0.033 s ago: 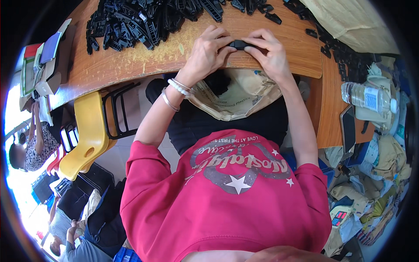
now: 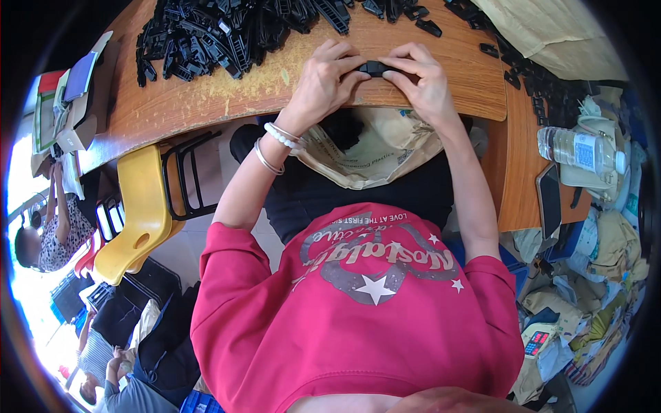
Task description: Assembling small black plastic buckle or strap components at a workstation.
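Centrally, both hands engage one small black part (image 2: pixel 374 68), positioned above the near edge of the bench. The left hand (image 2: pixel 329 77) has its grip closed on the left end of the part, with thumb and fingertips pinched together. The right hand (image 2: pixel 423 82) has its grip closed on the right end, the thumb below and the fingers above. The part lies crosswise between the two sets of fingertips; whether its underside touches the wood cannot be determined.

On the left wrist are a white beaded bracelet (image 2: pixel 281 136) and, nearer the elbow, a smooth bangle (image 2: pixel 267 158). Directly below the hands, past the bench edge, a paper bag (image 2: pixel 372 177) stands open at the person's lap—dark contents are visible inside.

Beyond the left hand, a dense heap of black parts (image 2: pixel 220 38) covers the far side of the bench (image 2: pixel 241 96); several pieces show ladder-like rungs. A loose black piece (image 2: pixel 429 27) lies beyond the right hand, apart from the heap. Further right, more black pieces (image 2: pixel 540 100) are scattered beside a large brown paper sheet or bag (image 2: pixel 564 41).

At the outer right are a clear bottle (image 2: pixel 568 148) with a white cap and a dark phone (image 2: pixel 549 199). A yellow chair (image 2: pixel 141 206) stands at the left—well apart from the hands.
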Demonstrator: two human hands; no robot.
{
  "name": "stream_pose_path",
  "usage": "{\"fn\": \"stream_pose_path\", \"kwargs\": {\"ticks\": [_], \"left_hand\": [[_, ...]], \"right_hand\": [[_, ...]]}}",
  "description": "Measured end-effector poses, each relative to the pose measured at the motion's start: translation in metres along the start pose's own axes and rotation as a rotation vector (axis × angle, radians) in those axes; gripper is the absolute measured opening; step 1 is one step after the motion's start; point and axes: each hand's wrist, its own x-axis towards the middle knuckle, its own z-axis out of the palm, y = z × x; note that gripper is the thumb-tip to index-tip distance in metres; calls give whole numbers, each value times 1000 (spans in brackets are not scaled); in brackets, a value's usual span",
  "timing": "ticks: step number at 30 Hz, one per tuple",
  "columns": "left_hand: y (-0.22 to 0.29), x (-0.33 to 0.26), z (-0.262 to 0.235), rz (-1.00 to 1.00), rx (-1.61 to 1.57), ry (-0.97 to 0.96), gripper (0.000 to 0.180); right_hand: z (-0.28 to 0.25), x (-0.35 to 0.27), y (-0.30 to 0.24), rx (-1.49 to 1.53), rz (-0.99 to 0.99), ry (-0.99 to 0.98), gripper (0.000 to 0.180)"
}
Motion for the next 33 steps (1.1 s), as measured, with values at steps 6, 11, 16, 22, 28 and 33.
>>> {"fn": "stream_pose_path", "kwargs": {"ticks": [6,11,16,22,28,33], "left_hand": [[2,4,-12,-21,-78,-150,28],[-20,25,-27,55,305,7,26],[-28,39,-17,262,559,-98,27],[17,10,-7,-13,-46,137,28],[1,-7,-5,-215,-106,29,20],[-1,-6,-5,-109,-2,10,22]], "right_hand": [[-5,-12,-6,37,48,-52,21],[-12,-15,-23,207,107,-199,16],[-9,24,33,-354,92,466,18],[-23,32,58,-480,-102,463,25],[-10,4,-5,198,314,204,20],[-12,-5,-14,392,371,-57,28]]}}
